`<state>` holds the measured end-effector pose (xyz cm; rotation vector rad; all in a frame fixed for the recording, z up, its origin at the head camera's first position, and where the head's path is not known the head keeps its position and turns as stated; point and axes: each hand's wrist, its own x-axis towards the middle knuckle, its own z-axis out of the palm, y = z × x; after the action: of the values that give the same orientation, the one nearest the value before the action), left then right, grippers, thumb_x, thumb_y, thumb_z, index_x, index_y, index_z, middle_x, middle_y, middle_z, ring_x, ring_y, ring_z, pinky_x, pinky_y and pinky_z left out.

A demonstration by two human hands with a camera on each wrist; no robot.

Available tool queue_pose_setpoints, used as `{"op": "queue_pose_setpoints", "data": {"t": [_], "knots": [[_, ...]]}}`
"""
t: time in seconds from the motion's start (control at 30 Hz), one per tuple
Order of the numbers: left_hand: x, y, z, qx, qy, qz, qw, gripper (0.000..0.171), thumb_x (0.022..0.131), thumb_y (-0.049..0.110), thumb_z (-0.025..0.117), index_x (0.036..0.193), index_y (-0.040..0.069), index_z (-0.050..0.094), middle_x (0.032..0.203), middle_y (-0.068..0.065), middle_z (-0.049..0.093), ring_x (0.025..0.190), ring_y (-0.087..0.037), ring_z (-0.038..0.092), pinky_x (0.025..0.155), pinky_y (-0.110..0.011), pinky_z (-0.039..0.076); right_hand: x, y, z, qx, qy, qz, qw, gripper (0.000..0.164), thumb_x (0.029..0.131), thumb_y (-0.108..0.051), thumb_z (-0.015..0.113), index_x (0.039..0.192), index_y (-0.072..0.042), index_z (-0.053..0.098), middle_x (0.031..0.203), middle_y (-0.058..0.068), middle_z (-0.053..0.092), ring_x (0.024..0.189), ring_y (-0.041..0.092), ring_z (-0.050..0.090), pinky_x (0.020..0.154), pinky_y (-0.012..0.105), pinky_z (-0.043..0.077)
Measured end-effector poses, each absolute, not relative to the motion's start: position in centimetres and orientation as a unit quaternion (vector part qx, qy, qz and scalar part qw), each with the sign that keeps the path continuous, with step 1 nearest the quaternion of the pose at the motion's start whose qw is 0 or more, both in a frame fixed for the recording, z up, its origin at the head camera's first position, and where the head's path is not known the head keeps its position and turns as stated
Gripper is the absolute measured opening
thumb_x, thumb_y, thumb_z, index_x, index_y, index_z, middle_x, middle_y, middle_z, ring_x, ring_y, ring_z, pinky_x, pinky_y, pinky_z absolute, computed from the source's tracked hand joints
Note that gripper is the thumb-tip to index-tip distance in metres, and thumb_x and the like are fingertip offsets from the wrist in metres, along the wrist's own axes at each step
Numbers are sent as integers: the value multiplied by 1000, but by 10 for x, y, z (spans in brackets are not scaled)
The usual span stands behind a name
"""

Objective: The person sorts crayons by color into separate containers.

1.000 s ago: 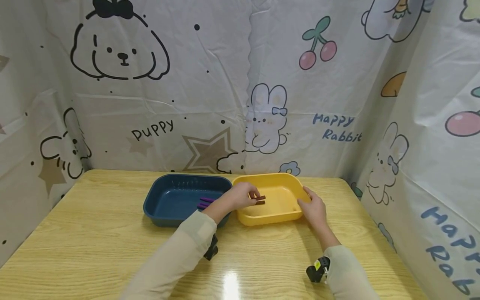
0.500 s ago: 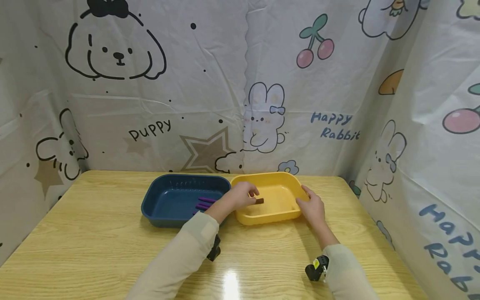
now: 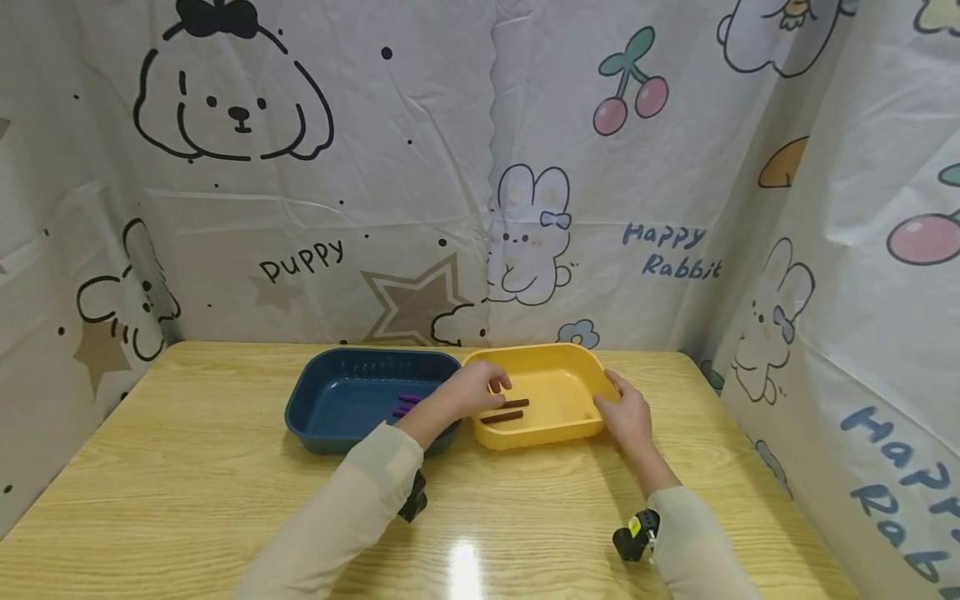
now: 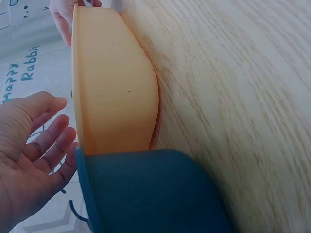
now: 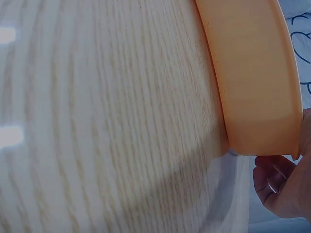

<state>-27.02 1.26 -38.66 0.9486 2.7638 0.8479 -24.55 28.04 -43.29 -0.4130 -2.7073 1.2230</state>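
Note:
Two dark brown sticks [image 3: 504, 417] lie in the left part of a yellow plastic bin [image 3: 540, 435]. Over that bin's left side is my left hand [image 3: 474, 390]; in the left wrist view its fingers are loosely bent with nothing between them. My right hand [image 3: 628, 417] grips the right-hand rim of the yellow bin, with the thumb on the inner side and the fingers outside and below the rim. Purple sticks [image 3: 409, 398] lie in a dark blue bin [image 3: 330, 442], partly hidden by my left forearm.
Both bins stand side by side near the far edge of a wood-grain table [image 3: 187, 483], their rims close together. A patterned white curtain [image 3: 420, 192] hangs behind the table and on both sides.
My left hand has let go of the brown sticks, which now lie in the yellow bin. The hand has drawn back slightly to the left. My right hand keeps its grip.

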Motion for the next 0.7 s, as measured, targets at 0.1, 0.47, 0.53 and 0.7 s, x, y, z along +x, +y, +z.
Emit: {"op": "queue_pose_setpoints", "data": {"t": [0.1,0.47,0.53,0.7], "knots": [[-265,8,-383,318,906,275,54,20,85,9,66,103,2,67,92,-10,66,87,-23,60,77,-34,50,-245,280,-433,-136,-901,405,71,57,89,-19,55,143,-10,39,140,25,43,127,38,44,103,47,38],[-245,-10,-379,329,900,273,81,19,85,13,65,102,5,68,89,-4,64,75,-15,57,70,-28,48,-246,281,-433,-127,-898,414,74,58,88,-17,54,143,-8,38,137,27,45,123,38,48,100,47,41],[-241,-15,-379,332,899,273,84,19,86,14,65,103,6,68,90,-4,63,77,-14,58,71,-29,49,-246,281,-433,-128,-899,413,73,58,88,-17,54,143,-8,38,137,27,45,123,38,48,101,46,41],[-231,-30,-380,356,889,279,77,15,87,12,64,100,9,68,92,-4,64,82,-14,59,74,-28,50,-246,282,-433,-130,-903,404,73,57,89,-18,54,143,-8,38,139,26,44,126,38,45,102,47,39]]}}
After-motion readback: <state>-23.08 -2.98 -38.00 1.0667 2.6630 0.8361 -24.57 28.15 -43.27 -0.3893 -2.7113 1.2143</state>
